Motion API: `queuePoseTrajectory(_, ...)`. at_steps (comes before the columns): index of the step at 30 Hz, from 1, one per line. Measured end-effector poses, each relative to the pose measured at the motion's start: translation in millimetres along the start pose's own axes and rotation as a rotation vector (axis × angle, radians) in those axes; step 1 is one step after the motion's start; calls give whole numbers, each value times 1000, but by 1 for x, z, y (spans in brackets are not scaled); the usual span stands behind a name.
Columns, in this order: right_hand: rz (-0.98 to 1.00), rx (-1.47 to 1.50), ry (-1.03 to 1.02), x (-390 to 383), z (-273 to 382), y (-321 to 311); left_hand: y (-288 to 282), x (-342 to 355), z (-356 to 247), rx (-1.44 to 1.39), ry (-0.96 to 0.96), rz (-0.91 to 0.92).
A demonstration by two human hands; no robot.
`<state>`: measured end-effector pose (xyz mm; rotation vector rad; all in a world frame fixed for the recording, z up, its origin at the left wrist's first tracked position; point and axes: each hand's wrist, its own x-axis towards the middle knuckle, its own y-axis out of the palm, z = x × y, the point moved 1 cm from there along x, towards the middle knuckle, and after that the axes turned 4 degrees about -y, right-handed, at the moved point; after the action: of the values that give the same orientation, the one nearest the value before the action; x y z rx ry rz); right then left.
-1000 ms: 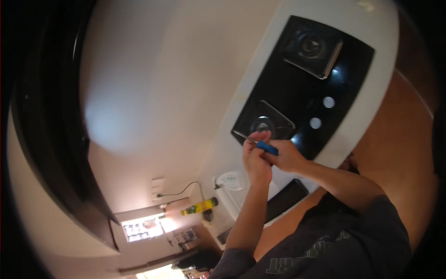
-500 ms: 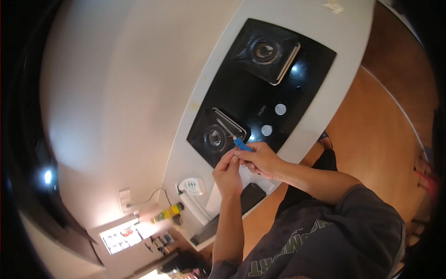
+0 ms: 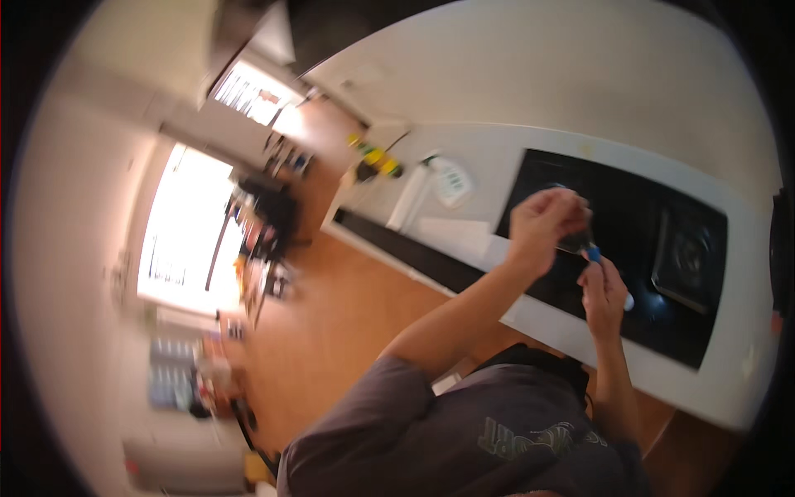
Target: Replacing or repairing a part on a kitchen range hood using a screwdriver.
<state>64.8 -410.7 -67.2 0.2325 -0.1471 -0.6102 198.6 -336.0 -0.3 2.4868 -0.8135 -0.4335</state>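
My right hand [image 3: 604,294] is wrapped round a slim tool with a blue handle [image 3: 593,253]. Its thin grey end points up toward my left hand, but motion blur hides its exact kind. My left hand [image 3: 538,232] is raised just left of the tool, over the hob, with its fingers curled together. Whatever those fingers pinch, if anything, is too blurred to make out. Below both hands lies a black glass gas hob [image 3: 633,203] set in a white counter [image 3: 737,348].
Left of the hob stand a white spray bottle [image 3: 451,182], a white roll [image 3: 410,199] and a flat white sheet [image 3: 455,238]. A yellow bottle with a dark cap [image 3: 379,160] is near the counter's far left end. A long black strip [image 3: 389,240] follows the front edge.
My view has swung left, bringing the room and windows in. My hands have moved apart, the left one rising from the tool's handle toward its thin end; the right keeps its hold.
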Motion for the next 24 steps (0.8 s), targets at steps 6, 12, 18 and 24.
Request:
queuePoseTrajectory(6, 184, -265, -106, 7, -14, 27, -43, -18, -25, -41, 84, -128)
queuePoseTrajectory(12, 321, -319, -61, 11, -34, 32, -80, -37, -18, -90, 214, -234)
queuePoseTrajectory(18, 427, -169, 43, -3, -38, 83, -114, -81, -46, -81, 229, -352)
queuePoseTrajectory(24, 579, -334, -122, -6, -49, 108, -148, -114, -57, -126, 285, -444)
